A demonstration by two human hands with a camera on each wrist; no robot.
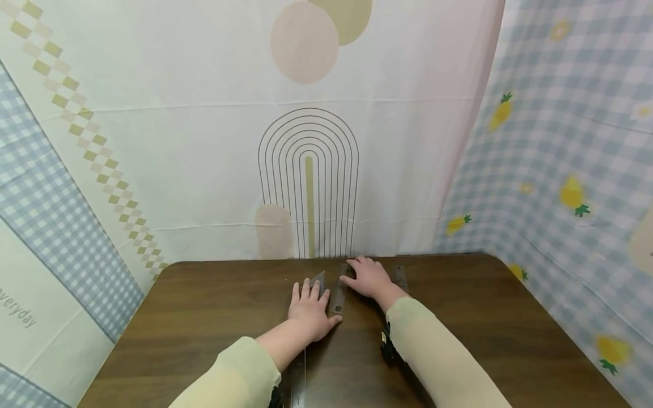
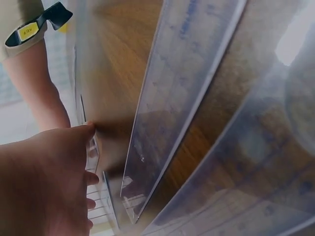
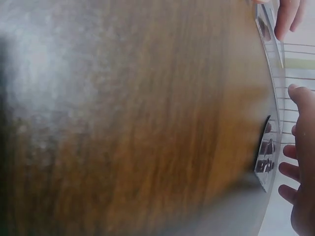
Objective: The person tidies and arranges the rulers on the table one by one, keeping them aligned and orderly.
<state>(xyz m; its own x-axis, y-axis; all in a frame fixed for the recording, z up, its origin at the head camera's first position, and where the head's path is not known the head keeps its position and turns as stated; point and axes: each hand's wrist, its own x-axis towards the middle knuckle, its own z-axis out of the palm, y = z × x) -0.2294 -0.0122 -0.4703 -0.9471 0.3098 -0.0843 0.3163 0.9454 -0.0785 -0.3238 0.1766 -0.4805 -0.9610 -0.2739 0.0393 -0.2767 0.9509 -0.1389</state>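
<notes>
Two hands on clear plastic rulers at the far edge of a brown table.

The short straight ruler (image 1: 338, 294) lies near the middle back of the table (image 1: 204, 317), between the two hands. The left hand (image 1: 310, 310) rests flat, fingers straight, on a clear triangle ruler (image 1: 317, 280) just beside it. The right hand (image 1: 371, 277) reaches to the short ruler's far end, fingers bent over its tip; whether it actually pinches it I cannot tell. Another ruler (image 1: 400, 277) lies to the right, and a long one (image 1: 300, 379) runs toward the person. To handle the short ruler well, I judge the left hand should press its piece steady while the right lifts one end cleanly off the smooth wood.
</notes>
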